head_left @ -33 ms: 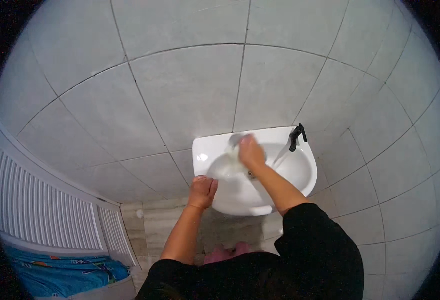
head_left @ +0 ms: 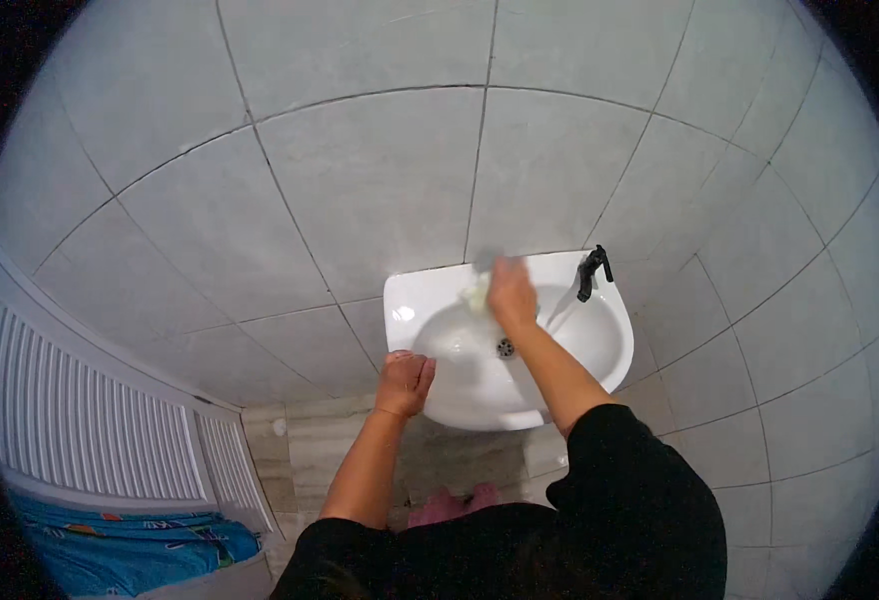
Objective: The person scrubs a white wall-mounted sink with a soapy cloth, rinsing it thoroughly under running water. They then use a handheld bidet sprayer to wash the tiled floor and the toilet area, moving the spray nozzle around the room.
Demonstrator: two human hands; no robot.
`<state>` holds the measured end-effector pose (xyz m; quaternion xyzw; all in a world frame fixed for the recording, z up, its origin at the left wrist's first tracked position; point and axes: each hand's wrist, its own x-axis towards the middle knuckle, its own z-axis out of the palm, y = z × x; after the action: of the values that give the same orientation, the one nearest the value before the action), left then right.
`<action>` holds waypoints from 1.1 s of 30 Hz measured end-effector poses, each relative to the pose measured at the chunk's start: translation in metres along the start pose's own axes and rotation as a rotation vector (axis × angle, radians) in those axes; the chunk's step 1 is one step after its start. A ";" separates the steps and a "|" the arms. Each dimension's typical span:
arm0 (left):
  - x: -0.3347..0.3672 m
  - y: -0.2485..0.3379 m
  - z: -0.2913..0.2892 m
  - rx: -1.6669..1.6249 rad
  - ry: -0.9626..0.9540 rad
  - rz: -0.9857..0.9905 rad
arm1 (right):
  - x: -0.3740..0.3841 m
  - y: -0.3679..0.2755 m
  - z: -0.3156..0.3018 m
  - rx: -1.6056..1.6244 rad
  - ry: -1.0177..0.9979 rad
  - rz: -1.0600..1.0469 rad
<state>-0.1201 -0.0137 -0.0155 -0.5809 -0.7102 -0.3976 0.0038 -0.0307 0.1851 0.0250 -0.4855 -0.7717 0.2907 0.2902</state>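
washbasin [head_left: 590, 350] seen from above: my right hand [head_left: 513, 293], motion-blurred, is closed on a pale wad [head_left: 476, 292] over the washbasin's back part; my left hand [head_left: 406, 384] rests at the washbasin's left rim, how far open i cannot tell; the drain [head_left: 506, 348] lies near the washbasin's middle, and the black tap [head_left: 588, 277] stands at the washbasin's back right corner

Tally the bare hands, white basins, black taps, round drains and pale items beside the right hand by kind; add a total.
Bare hands, left hand and right hand: 2
Rounded glossy white basin: 1
Black lever tap: 1
Round metallic drain: 1
Pale blurred item: 1
Total: 6
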 end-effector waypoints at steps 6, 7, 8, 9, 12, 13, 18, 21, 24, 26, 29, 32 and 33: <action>0.006 0.000 0.002 -0.017 -0.022 0.053 | -0.021 -0.029 0.047 -0.531 -0.157 -0.668; 0.006 0.000 0.004 -0.024 0.006 0.061 | -0.019 -0.027 0.044 -0.473 -0.159 -0.717; 0.008 0.000 0.004 -0.024 -0.001 0.065 | -0.015 -0.023 0.038 -0.412 -0.159 -0.765; 0.008 0.000 0.004 -0.023 -0.013 0.065 | -0.014 -0.017 0.032 -0.350 -0.164 -0.810; 0.009 0.004 -0.001 -0.011 -0.023 0.075 | 0.016 0.035 -0.001 -0.635 0.110 -0.467; 0.010 0.005 -0.002 -0.005 -0.015 0.080 | 0.015 0.058 -0.012 -0.628 0.167 -0.477; 0.008 0.000 0.001 0.007 -0.048 0.068 | -0.017 0.104 -0.068 -1.029 -0.674 -0.733; 0.007 0.001 -0.004 0.026 -0.099 0.032 | -0.029 0.105 -0.073 -1.024 -0.703 -0.445; 0.020 0.008 0.004 -0.031 -0.088 0.108 | -0.033 0.174 0.019 -0.752 -0.488 0.046; 0.016 0.005 0.005 -0.033 -0.068 0.114 | -0.046 0.133 0.067 -0.796 -0.779 0.035; 0.007 0.002 0.001 -0.007 -0.059 0.109 | -0.090 0.058 0.069 -0.458 -0.850 -0.437; 0.006 -0.001 0.003 0.017 -0.019 0.120 | -0.115 0.026 0.034 -0.298 -0.994 -0.543; 0.006 -0.001 0.005 0.024 -0.030 0.114 | -0.129 0.016 0.002 -0.265 -0.871 -0.479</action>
<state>-0.1208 -0.0064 -0.0166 -0.6263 -0.6805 -0.3795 0.0226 0.0234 0.0722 -0.0089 -0.1617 -0.9409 0.2909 -0.0636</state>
